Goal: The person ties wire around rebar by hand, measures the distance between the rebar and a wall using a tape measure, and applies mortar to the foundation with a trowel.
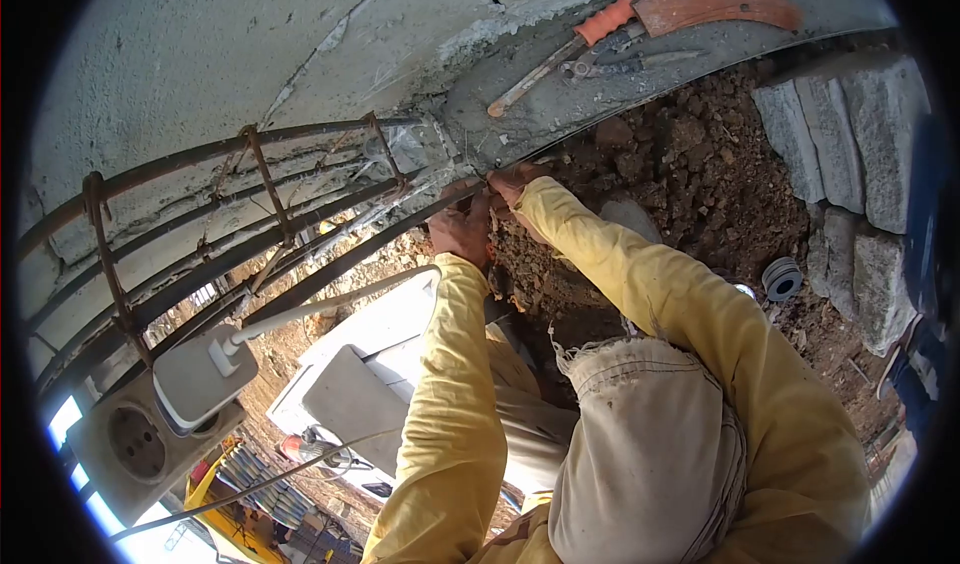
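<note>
My left hand (462, 232), in a yellow sleeve, has its fingers curled closed at the lower rusty bar (355, 249), where the bar meets the edge of the concrete wall (250, 44). Right beside it, my right hand (514, 184) is closed in a pinch at the ledge's edge, by a thin line (700, 76) running along the concrete. What either hand grips is hidden by the fingers. Left of the hands stretches a rebar cage (265, 179) with several square ties. A beige cloth cap (650, 444) with a frayed edge fills the lower middle.
On the ledge lie an orange-handled tool with a broad curved blade (715, 6) and pincers (625, 64). A socket block (135, 439) holds a white plug adapter (205, 374). Rubble (690, 154), stone blocks (850, 144) and a grey roll (782, 279) lie rightward. Another person's shoe (897, 354) shows.
</note>
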